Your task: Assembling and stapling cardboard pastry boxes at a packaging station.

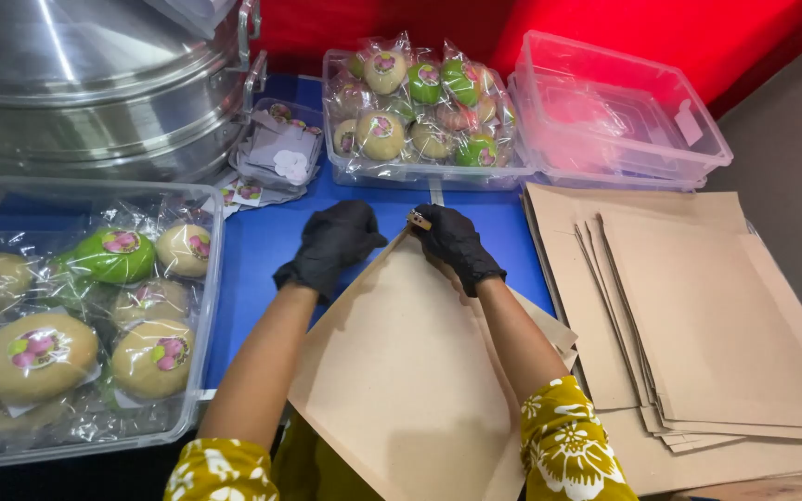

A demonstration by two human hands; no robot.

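Head view. Your left hand point(334, 243), in a black glove, lies curled and partly closed over the upper left edge of a brown paper bag point(410, 380), pressing on it rather than gripping. Your right hand point(455, 241), also gloved in black, is closed in a pinch at the bag's top corner, where a small brown tab point(419, 220) shows between the fingertips; whether the tab is part of the bag cannot be told. The bag lies tilted, its corner pointing away from you, over the near edge of the blue tabletop point(262, 246). To its right, a fanned stack of paper bags point(698, 325) of the same kind lies flat. On your left, a clear plastic tub point(208, 278) holds wrapped round buns, green and tan. A second tub of wrapped buns point(420, 111) stands beyond your hands, with an empty clear container point(624, 111) just beside it. A large metal steamer point(95, 83) occupies the far left, and a small tray of stickers point(280, 153) sits near it.
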